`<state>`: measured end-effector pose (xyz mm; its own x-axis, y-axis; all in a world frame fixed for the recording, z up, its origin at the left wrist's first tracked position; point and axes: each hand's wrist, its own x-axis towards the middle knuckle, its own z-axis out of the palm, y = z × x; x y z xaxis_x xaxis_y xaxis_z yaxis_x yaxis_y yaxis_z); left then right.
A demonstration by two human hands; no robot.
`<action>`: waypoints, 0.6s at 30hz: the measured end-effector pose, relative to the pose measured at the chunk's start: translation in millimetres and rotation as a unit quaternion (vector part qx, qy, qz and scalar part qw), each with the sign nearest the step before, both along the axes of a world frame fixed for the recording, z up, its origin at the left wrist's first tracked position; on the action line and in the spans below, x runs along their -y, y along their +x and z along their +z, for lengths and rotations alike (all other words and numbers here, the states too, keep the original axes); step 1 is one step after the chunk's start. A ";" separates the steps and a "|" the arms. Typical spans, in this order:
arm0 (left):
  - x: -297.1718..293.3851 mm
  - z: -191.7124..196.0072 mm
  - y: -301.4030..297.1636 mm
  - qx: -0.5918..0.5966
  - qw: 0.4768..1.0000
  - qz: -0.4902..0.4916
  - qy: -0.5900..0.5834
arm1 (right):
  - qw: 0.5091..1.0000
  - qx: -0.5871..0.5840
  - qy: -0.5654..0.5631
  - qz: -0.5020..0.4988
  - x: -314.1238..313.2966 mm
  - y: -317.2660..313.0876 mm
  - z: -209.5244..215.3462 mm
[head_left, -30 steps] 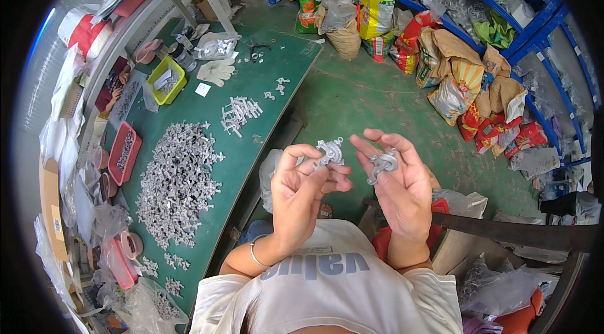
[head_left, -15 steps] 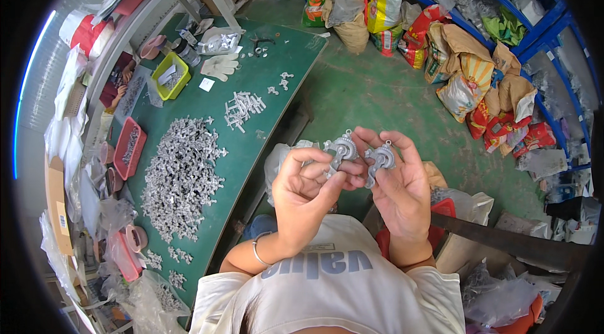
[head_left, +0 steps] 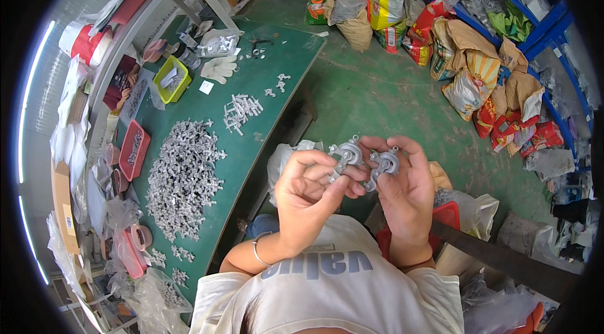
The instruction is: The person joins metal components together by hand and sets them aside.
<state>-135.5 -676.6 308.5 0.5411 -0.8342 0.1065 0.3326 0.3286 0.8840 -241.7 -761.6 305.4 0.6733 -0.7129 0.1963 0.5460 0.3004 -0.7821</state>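
Both hands are up at center frame, the left hand (head_left: 308, 198) pinching one small grey metal casting (head_left: 346, 154) and the right hand (head_left: 406, 192) pinching a second casting (head_left: 385, 163), held nearly touching, looks like so they can be mated or compared. They're dull silver and knobbly with round ends, same look as the big pile of parts (head_left: 182, 176) on the green table (head_left: 277, 82) at left.

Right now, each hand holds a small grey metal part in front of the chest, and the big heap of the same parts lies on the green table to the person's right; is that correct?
Not quite: the head view shows the heap of metal parts on the green table to the person's left. The left hand and right hand do each hold a grey metal part.
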 end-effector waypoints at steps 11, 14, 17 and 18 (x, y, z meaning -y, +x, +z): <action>22.1 -4.7 -12.9 -0.014 0.999 -0.038 -0.028 | 0.998 -0.031 -0.051 -0.016 25.6 -14.4 0.0; 15.1 -3.9 -9.1 0.008 1.000 -0.014 -0.009 | 0.998 -0.058 -0.014 -0.031 18.2 -5.6 -0.9; 10.4 -9.8 -6.7 0.021 1.000 0.016 -0.006 | 0.996 -0.076 -0.029 -0.036 11.9 2.1 -4.7; 7.8 -13.8 -5.8 0.024 0.999 0.028 -0.007 | 0.996 -0.079 -0.024 -0.036 8.4 5.6 -3.8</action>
